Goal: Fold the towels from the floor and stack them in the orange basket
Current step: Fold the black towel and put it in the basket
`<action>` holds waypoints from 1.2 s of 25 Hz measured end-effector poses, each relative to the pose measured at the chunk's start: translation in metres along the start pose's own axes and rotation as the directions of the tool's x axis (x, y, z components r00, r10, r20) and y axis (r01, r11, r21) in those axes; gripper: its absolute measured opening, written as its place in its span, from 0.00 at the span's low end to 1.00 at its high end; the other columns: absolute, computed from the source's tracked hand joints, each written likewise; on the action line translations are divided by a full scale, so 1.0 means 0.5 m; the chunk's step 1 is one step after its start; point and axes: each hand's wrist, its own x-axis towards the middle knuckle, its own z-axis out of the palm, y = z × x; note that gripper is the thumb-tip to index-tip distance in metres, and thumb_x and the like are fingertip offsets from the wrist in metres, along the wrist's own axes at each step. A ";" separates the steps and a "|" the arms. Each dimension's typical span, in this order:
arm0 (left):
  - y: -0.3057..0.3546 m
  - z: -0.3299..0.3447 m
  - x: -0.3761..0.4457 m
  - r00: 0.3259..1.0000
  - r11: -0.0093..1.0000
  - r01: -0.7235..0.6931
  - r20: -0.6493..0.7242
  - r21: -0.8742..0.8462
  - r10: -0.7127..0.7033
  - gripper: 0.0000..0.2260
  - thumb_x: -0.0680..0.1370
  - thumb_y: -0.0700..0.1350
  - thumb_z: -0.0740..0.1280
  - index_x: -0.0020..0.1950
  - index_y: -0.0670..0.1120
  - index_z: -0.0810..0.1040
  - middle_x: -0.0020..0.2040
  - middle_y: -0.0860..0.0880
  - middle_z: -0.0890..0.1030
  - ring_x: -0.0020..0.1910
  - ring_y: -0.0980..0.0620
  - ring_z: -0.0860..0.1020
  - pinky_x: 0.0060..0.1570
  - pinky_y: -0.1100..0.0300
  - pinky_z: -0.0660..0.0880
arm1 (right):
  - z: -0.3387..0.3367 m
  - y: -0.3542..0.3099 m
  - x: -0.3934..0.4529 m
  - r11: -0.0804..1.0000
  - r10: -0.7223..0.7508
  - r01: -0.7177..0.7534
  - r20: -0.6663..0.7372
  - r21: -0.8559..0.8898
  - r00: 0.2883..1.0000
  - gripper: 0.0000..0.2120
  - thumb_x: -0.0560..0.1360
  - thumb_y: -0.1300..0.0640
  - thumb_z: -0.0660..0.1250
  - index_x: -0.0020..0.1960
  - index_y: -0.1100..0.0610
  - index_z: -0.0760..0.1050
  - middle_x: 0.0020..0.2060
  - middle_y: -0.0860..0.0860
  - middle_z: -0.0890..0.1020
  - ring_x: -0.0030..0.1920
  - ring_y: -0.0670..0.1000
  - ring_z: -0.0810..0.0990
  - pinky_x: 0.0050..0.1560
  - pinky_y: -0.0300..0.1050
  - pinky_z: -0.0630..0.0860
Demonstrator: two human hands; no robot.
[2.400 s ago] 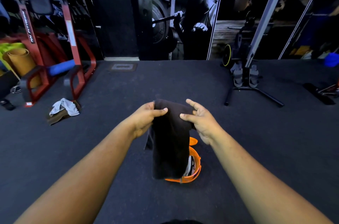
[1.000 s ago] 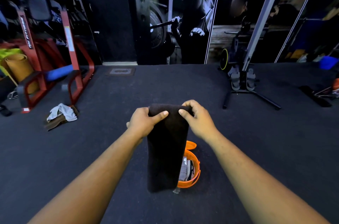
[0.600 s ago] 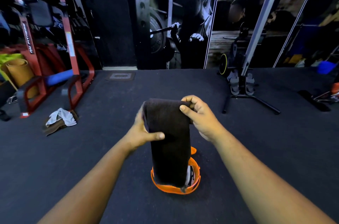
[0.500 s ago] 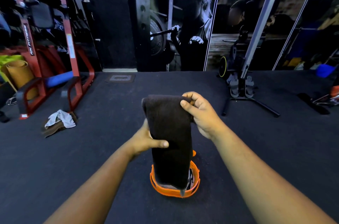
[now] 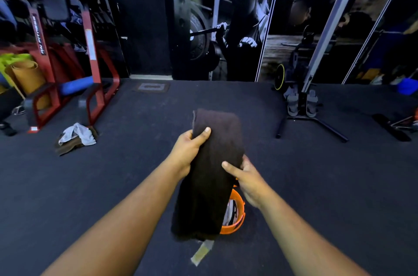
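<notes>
While both hands are busy mid-frame, the far left has a red rack (image 5: pixel 90 54) with a rolled mat (image 5: pixel 27 76) tucked behind it, and on the floor (image 5: pixel 67 185) just in front sits a small pile of towels (image 5: pixel 75 139), a grey one on top of a brown one, pretty crumpled so can't tell how many there really are. Moving in, the left hand (image 5: pixel 185 151) grips the dark towel (image 5: pixel 210 176) near its top left edge, thumb across the front, fingers tucked behind where I can't see them. That towel hangs as a long folded strip, tilted a bit, right over the basket (image 5: pixel 235 221). Only the basket's right rim shows, orange, with some light fabric peeking inside; the rest is covered by the towel, so can't say if the bottom end touches it or not. A pale tag (image 5: pixel 202 251) pokes out below the towel. The right hand (image 5: pixel 248 178) holds the towel's right edge lower down, thumb on the front, other fingers mostly hidden behind the cloth. Further right there's a black stand (image 5: pixel 305 108) on the floor, and a blue thing (image 5: pixel 407 85) cut off at the edge.
</notes>
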 end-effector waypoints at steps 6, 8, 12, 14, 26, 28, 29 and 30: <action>-0.093 -0.070 -0.011 0.979 0.954 0.202 -0.080 0.221 -0.189 0.48 0.72 0.42 0.80 0.81 0.50 0.52 0.70 0.42 0.76 0.64 0.44 0.80 0.64 0.46 0.77 | -0.019 0.056 0.027 0.973 -0.108 0.099 -0.033 -0.209 0.994 0.37 0.70 0.56 0.78 0.75 0.46 0.67 0.68 0.50 0.78 0.68 0.49 0.78 0.71 0.52 0.73; -0.087 -0.075 0.000 0.992 0.951 0.118 -0.066 0.284 -0.103 0.55 0.63 0.51 0.84 0.81 0.52 0.53 0.73 0.41 0.74 0.67 0.45 0.78 0.70 0.46 0.73 | -0.040 0.047 0.026 0.961 -0.068 0.080 0.055 -0.263 0.996 0.37 0.66 0.59 0.81 0.72 0.49 0.71 0.64 0.53 0.80 0.65 0.52 0.80 0.68 0.51 0.76; -0.025 -0.090 -0.002 0.990 0.738 -0.053 0.134 0.673 -0.051 0.54 0.65 0.46 0.85 0.82 0.53 0.55 0.78 0.47 0.65 0.78 0.50 0.62 0.76 0.56 0.62 | -0.052 -0.001 0.038 0.742 -0.140 0.174 0.104 -0.647 0.985 0.31 0.62 0.56 0.82 0.60 0.43 0.73 0.51 0.48 0.83 0.50 0.52 0.83 0.52 0.46 0.79; -0.004 -0.080 -0.004 0.981 0.513 -0.152 0.192 0.845 -0.027 0.52 0.67 0.44 0.84 0.82 0.51 0.56 0.76 0.46 0.68 0.76 0.48 0.66 0.73 0.56 0.64 | -0.041 -0.019 0.047 0.568 -0.276 0.189 0.031 -0.801 0.961 0.26 0.61 0.48 0.79 0.55 0.41 0.74 0.47 0.46 0.81 0.49 0.50 0.80 0.49 0.49 0.77; 0.010 -0.140 -0.016 0.956 0.861 -0.291 0.105 0.416 0.272 0.33 0.67 0.56 0.79 0.69 0.60 0.70 0.71 0.55 0.71 0.71 0.54 0.71 0.71 0.54 0.71 | 0.083 -0.074 0.042 0.939 -0.345 0.344 -0.090 -0.028 0.934 0.10 0.77 0.63 0.72 0.56 0.55 0.77 0.49 0.50 0.84 0.52 0.50 0.83 0.56 0.47 0.81; -0.012 -0.149 -0.019 0.986 0.976 -0.064 0.163 0.207 0.030 0.37 0.67 0.50 0.80 0.73 0.51 0.69 0.68 0.48 0.78 0.66 0.51 0.79 0.65 0.53 0.78 | 0.115 -0.079 0.050 0.950 -0.301 0.311 -0.182 0.026 0.936 0.08 0.79 0.62 0.69 0.57 0.54 0.77 0.50 0.51 0.85 0.54 0.51 0.83 0.57 0.49 0.81; -0.027 -0.150 -0.018 0.985 0.981 -0.003 0.169 0.193 -0.031 0.34 0.68 0.48 0.81 0.71 0.47 0.72 0.66 0.45 0.82 0.63 0.49 0.82 0.62 0.52 0.80 | 0.122 -0.079 0.056 0.958 -0.273 0.285 -0.212 0.024 0.938 0.08 0.80 0.60 0.70 0.58 0.54 0.77 0.51 0.50 0.86 0.55 0.52 0.84 0.58 0.50 0.81; -0.044 -0.147 -0.015 0.987 0.984 0.026 0.150 0.178 -0.053 0.29 0.70 0.46 0.80 0.69 0.44 0.75 0.63 0.43 0.83 0.60 0.47 0.83 0.60 0.51 0.81 | 0.123 -0.077 0.060 0.967 -0.240 0.253 -0.241 0.024 0.941 0.09 0.79 0.56 0.70 0.59 0.53 0.77 0.52 0.50 0.86 0.56 0.53 0.84 0.58 0.51 0.81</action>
